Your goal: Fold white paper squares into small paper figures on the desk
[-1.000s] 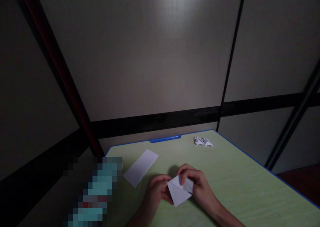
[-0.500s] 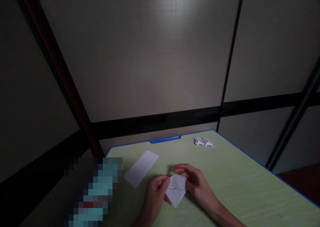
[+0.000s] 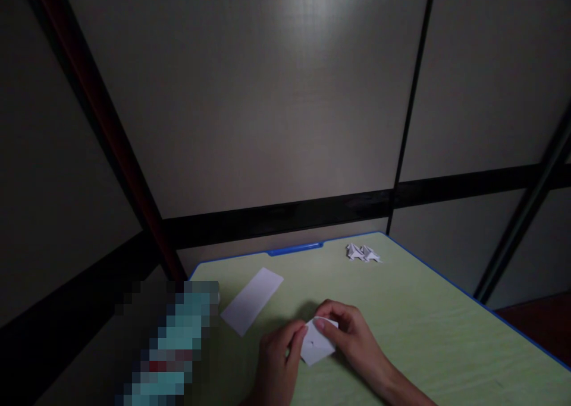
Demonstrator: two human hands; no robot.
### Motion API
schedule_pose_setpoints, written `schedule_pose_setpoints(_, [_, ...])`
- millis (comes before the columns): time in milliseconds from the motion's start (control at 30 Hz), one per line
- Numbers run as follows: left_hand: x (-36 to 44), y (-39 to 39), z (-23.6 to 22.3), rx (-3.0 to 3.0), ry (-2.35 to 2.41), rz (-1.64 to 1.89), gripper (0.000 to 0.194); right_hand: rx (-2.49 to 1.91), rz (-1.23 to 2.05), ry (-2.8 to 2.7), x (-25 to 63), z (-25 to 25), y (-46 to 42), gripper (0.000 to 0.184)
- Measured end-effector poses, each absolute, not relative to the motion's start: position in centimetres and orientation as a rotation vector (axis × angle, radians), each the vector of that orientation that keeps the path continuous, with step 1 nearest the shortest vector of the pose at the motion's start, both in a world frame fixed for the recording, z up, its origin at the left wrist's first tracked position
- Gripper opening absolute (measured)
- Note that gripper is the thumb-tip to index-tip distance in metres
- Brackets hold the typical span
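Both of my hands grip a small folded white paper point(image 3: 316, 347) just above the green table point(image 3: 423, 328). My left hand point(image 3: 279, 364) pinches its left edge with thumb and fingertips. My right hand point(image 3: 352, 337) curls over the top and right side, with its fingers pressed on a fold. The paper looks like a small pointed flap shape, and part of it is hidden under my right fingers.
A flat white paper strip point(image 3: 251, 299) lies to the left on the table. Two small folded paper figures point(image 3: 363, 253) sit near the far edge, beside a blue handle point(image 3: 294, 249). A blurred-out patch covers the left side. Dark-framed wall panels stand behind.
The paper has been folded smaller and lowered toward the table. My right fingers moved over its top, and my left hand slid slightly down and closer to me.
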State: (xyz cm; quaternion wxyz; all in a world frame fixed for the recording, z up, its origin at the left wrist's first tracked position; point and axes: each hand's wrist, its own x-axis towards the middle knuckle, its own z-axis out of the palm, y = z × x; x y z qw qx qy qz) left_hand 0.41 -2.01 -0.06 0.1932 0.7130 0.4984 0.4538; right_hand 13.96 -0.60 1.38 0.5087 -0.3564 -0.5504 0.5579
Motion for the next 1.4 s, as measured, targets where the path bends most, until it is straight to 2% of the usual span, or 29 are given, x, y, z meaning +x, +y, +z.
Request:
schedule_pose_setpoints(400, [0.9, -1.5, 0.1, 1.795, 1.288, 1.092, 0.022, -0.871, 1.315, -1.319, 14.3, 1.3, -0.5, 0.020])
schedule_pose_setpoints(633, [0.7, -0.9, 0.1, 1.613, 1.254, 1.164, 0.028, -0.680, 1.627, -1.012, 14.4, 0.7, 0.1, 0.023])
schedule_pose_setpoints(733, [0.6, -0.8, 0.2, 1.588, 1.240, 1.177, 0.031, -0.621, 1.753, -0.905, 14.6, 0.7, 0.2, 0.016])
schedule_pose_setpoints(1000, [0.5, -0.7, -0.3, 1.549, 1.221, 1.169, 0.030, -0.595, 1.842, -0.940, 14.6, 0.9, -0.1, 0.016])
schedule_pose_setpoints(1100, [0.3, -0.6, -0.2, 1.541, 1.277, 1.252, 0.029, -0.571, 1.786, -1.006, 14.5, 1.0, -0.2, 0.022])
schedule_pose_setpoints(1233, [0.2, -0.4, 0.1, 1.491, 1.318, 1.337, 0.027, -0.519, 1.638, -1.259, 13.8, 1.0, -0.6, 0.051])
schedule_pose_setpoints(1400, [0.6, -1.0, 0.5, 1.429, 1.244, 1.338, 0.029, -0.714, 1.501, -1.313, 12.8, 1.0, -0.9, 0.025])
